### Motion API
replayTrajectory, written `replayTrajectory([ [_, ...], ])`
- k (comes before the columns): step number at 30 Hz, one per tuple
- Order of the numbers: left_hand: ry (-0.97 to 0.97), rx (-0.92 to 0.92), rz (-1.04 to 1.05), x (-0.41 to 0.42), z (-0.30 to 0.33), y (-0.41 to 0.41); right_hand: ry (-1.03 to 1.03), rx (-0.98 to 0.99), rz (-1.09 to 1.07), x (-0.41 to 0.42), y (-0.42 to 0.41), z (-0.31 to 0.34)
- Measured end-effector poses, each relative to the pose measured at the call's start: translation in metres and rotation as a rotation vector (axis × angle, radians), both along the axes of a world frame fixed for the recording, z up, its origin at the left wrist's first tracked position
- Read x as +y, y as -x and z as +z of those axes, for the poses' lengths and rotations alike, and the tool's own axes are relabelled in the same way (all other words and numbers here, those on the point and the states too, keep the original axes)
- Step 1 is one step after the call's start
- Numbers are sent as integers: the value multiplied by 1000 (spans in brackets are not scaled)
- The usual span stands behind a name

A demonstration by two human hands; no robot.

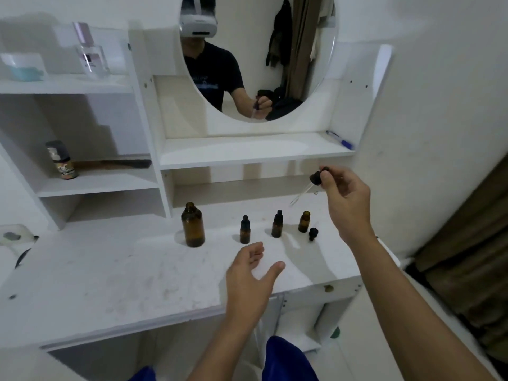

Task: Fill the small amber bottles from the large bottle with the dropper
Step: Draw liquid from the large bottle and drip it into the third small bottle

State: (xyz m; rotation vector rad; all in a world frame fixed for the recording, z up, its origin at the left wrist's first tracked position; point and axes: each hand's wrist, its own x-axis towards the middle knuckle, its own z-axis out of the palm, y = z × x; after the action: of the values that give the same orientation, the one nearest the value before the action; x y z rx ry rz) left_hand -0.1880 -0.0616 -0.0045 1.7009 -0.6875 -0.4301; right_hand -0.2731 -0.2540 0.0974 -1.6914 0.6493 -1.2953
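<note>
Head camera gives me the white worktop (110, 270) with four amber bottles in a loose row. My right hand (349, 199) is raised above the row's right end, its fingers (327, 176) pinched together on the black bulb of the dropper (316, 180); the glass tube slants down and to the left from them, its tip in the air above and apart from the uncapped small bottle (304, 221). I cannot tell whether the tube carries any liquid.

Below those fingers, the uncapped small bottle stands upright with its mouth bare, and a loose black cap (313, 233) lies on the worktop just beside it, on the right. Two capped small bottles stand further left, one (277, 224) and then another (245, 230), each upright with a black dropper top on. Furthest left of the fingers, well apart from them, the large bottle (193, 225) stands open-necked and upright. Through the dark glass I cannot read a fill level in any of them.

My left hand (251, 273) hovers low over the near part of the worktop, fingers spread apart and holding nothing, just short of the capped bottles.
</note>
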Motion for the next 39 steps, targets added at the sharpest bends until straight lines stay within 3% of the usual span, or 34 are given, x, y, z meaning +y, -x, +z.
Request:
replayTrajectory([
  [4,-62,-83,-218,-45,0,14,-6,13,-43,-15,18,-9],
  [8,-129,-162,-281,-85,4,18,-5,34,-53,-20,25,-17],
  [16,-144,-207,-200,-135,3,9,63,91,-61,-29,21,-24],
  [23,-39,-210,-90,-152,-2,2,111,133,-60,-35,21,-26],
  [39,-35,-242,-104,-155,-11,-2,181,216,-115,-30,6,-36],
])
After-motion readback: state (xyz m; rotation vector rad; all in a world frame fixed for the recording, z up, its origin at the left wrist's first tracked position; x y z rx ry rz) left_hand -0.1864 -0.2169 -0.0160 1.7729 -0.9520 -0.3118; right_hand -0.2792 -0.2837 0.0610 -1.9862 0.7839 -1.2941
